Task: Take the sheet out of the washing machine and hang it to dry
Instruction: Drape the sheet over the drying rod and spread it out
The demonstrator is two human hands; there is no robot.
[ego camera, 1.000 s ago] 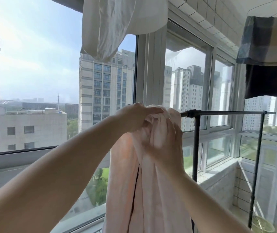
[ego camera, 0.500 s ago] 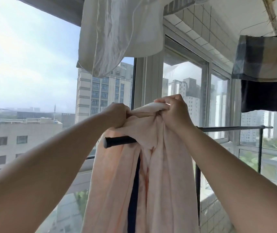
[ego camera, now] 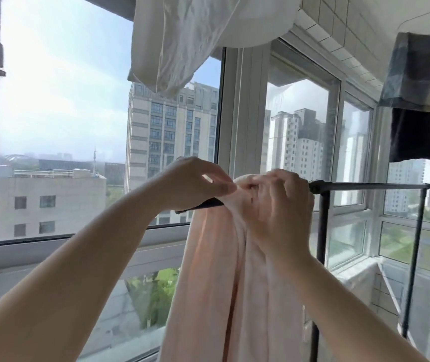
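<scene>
Sheet [ego camera: 234, 270] hangs bunched over the rail [ego camera: 365, 186] under my hands; my left hand [ego camera: 195, 185] pinches its top fold, my right hand [ego camera: 281, 202] grips the bunch. Spreading it along the rail remains, I judge.

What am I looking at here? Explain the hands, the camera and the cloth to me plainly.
There is no machine: a person wears one camera on the head, looking forward and down along both arms. The left hand pinches the top of a pink sheet that is draped, still bunched, over a dark rail by the window. The right hand has its grip on the same bunch. Other laundry hangs above: a white cloth and a checked cloth.
</scene>
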